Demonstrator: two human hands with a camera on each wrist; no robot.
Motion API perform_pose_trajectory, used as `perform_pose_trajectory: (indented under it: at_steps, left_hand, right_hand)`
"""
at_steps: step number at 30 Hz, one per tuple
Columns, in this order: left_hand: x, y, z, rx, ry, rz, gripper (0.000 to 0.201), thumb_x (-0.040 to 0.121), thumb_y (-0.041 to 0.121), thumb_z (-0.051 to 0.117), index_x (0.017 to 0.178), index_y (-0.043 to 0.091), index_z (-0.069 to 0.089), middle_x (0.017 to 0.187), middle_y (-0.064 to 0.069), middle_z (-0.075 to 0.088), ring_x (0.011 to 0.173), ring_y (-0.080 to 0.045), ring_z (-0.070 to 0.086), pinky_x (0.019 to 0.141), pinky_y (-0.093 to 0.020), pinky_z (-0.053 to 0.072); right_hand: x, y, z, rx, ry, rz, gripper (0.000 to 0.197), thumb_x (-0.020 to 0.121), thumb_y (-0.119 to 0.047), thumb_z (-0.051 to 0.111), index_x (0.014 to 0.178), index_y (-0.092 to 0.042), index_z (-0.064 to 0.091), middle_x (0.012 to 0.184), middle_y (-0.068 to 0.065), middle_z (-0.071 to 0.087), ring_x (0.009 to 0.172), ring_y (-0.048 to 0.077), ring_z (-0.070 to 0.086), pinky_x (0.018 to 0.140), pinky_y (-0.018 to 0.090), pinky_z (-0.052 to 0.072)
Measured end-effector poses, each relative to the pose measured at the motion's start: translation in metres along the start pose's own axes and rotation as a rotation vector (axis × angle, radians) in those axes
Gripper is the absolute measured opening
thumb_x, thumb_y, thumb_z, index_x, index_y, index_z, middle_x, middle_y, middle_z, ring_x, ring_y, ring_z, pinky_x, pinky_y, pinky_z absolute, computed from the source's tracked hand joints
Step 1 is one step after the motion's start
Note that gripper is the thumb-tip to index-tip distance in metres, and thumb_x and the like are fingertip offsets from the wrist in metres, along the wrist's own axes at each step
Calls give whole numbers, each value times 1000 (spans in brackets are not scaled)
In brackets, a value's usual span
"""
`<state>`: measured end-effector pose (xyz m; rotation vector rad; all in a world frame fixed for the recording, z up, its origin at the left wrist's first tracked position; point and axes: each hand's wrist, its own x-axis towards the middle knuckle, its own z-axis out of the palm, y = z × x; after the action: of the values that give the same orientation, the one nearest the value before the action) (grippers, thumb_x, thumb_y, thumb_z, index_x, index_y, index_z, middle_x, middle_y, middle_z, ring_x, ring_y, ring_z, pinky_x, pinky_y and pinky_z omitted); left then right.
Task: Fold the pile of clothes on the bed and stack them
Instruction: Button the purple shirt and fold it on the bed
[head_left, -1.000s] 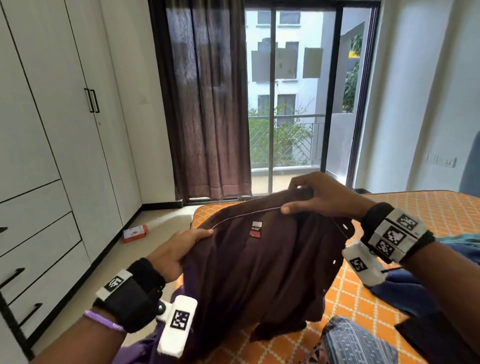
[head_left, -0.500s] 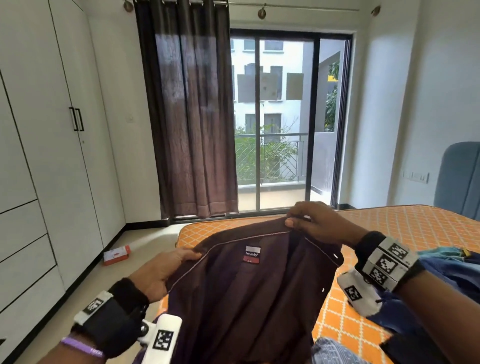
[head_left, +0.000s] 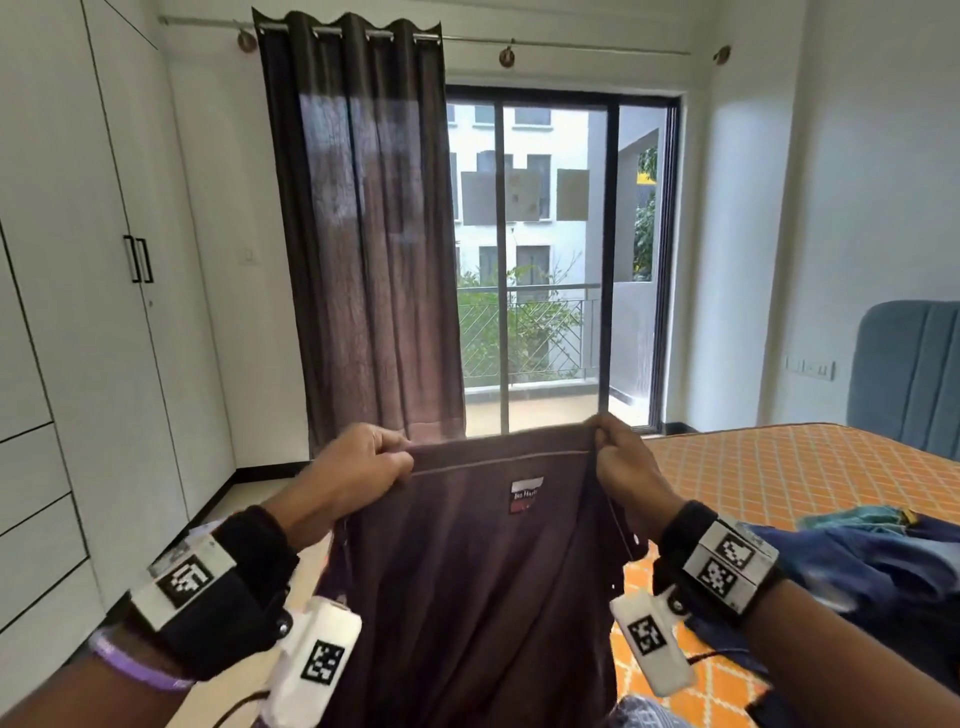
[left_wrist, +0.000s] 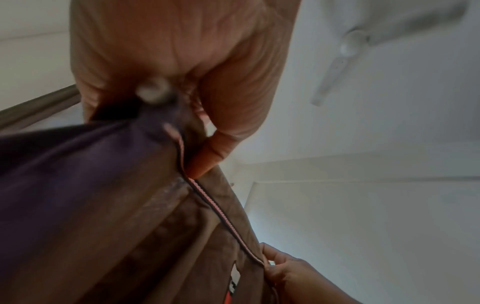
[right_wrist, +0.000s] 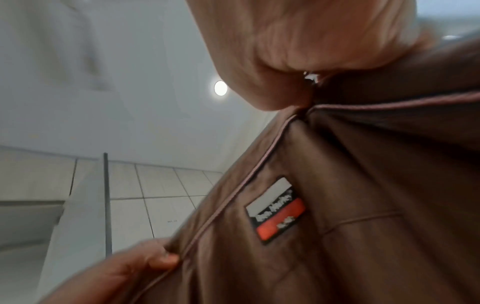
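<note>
Orange-checked bed (head_left: 779, 467) beside white wardrobe (head_left: 78, 312) and curtained window (head_left: 545, 260); both hands gripping brown shirt (head_left: 483, 597).

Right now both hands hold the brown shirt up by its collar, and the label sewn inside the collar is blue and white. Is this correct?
Not quite: the label is white, black and red, not blue, as the right wrist view shows. The rest holds: the left hand and right hand hold the brown shirt up by its collar.
</note>
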<state>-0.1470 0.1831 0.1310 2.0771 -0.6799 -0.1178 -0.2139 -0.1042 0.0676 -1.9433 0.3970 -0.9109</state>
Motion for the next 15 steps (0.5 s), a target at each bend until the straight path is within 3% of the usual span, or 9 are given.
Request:
perform_pose_trajectory:
  at_steps: [2, 4, 5, 8, 11, 13, 15]
  left_hand:
    - [5, 13, -16, 67, 103, 103, 30, 89, -3, 57, 85, 17, 78, 71, -2, 75, 61, -13, 69, 56, -26, 53]
    - [8, 26, -38, 137, 260, 195, 26, 89, 0, 61, 91, 18, 79, 78, -6, 76, 69, -20, 71, 63, -28, 54]
    - [8, 33, -50, 181, 339, 238, 24, 89, 2, 64, 96, 19, 80, 81, -5, 77, 75, -22, 71, 67, -28, 53]
    - [2, 54, -85, 380, 473, 342, 22, 86, 9, 72, 102, 22, 80, 89, -6, 77, 87, -23, 71, 75, -28, 50]
    - [-7, 73, -104, 577, 611, 478, 25, 87, 8, 69, 105, 22, 79, 95, -11, 77, 95, -34, 69, 82, -37, 51]
    - [-10, 87, -119, 630, 746, 563, 26, 88, 7, 66, 108, 19, 78, 91, -15, 70, 95, -41, 65, 81, -43, 49]
    - [-11, 100, -140, 635, 824, 607, 23, 93, 19, 65, 112, 19, 76, 91, -17, 62, 94, -43, 61, 79, -47, 48]
  right_hand:
    - [3, -21, -11, -49, 10, -161, 26, 103, -10, 38, 94, -25, 58, 78, 4, 63, 74, 19, 59, 63, 33, 44]
    - [7, -46, -28, -177, 6, -378, 11, 104, -24, 49, 98, -24, 57, 67, -4, 60, 61, 3, 53, 60, 19, 39]
    - [8, -59, -38, -221, -45, -461, 11, 102, -34, 55, 96, -25, 58, 61, -2, 59, 55, 2, 51, 57, 18, 37]
    - [18, -87, -72, -364, -217, -620, 44, 79, -63, 72, 75, -21, 61, 56, -4, 55, 53, 2, 45, 54, 19, 33]
    - [32, -118, -101, -573, -310, -731, 45, 76, -63, 76, 71, -20, 62, 61, -5, 60, 60, 3, 53, 58, 25, 39]
    - [44, -139, -121, -665, -207, -786, 33, 81, -64, 70, 74, -32, 66, 65, -10, 64, 67, 6, 61, 60, 25, 42]
    - [56, -161, -143, -660, 87, -847, 26, 86, -54, 63, 83, -30, 74, 75, -6, 72, 78, 18, 69, 66, 28, 44]
